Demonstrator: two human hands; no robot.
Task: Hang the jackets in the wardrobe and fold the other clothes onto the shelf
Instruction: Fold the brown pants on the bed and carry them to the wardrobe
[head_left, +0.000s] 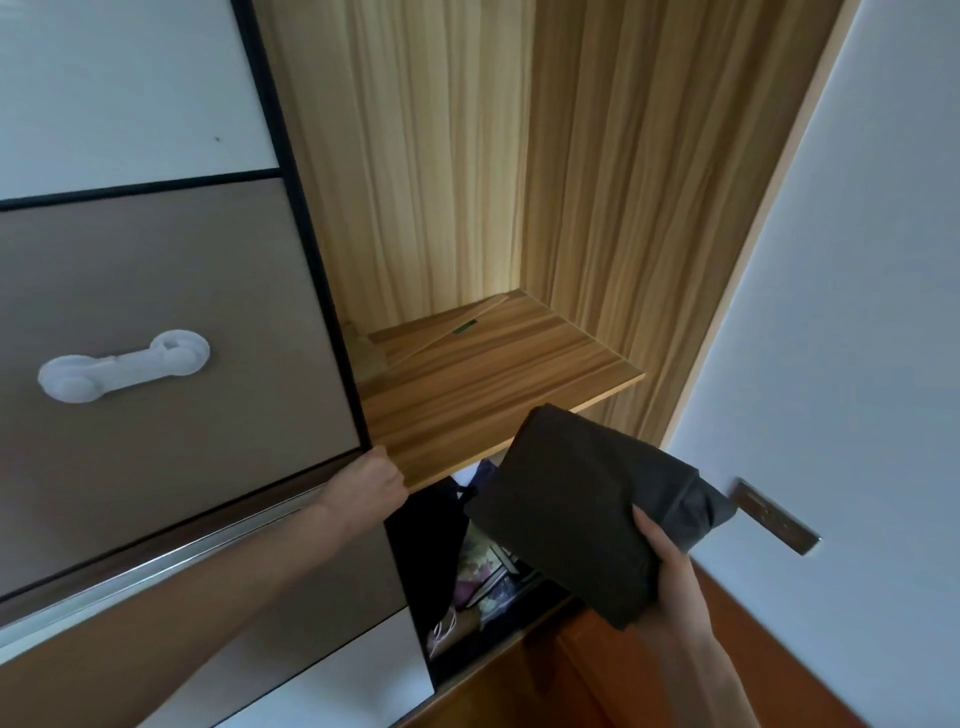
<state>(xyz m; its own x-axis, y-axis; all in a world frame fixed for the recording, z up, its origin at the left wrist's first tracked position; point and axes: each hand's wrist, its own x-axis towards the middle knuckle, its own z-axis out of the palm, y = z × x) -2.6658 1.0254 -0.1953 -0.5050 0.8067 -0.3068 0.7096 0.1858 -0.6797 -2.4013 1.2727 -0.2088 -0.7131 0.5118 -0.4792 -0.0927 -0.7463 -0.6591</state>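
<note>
While the left hand (371, 486) grips the sliding door (171, 332) edge, the right hand (670, 571) holds the folded dark garment (587, 509) from beneath, just below the wooden shelf (498, 384) lip; lift above the grip, slide in flat, keep folds pinched.

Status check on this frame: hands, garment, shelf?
Left hand grips sliding door edge. Right hand holds folded dark garment, below shelf. Shelf bare; nothing blocking.
</note>
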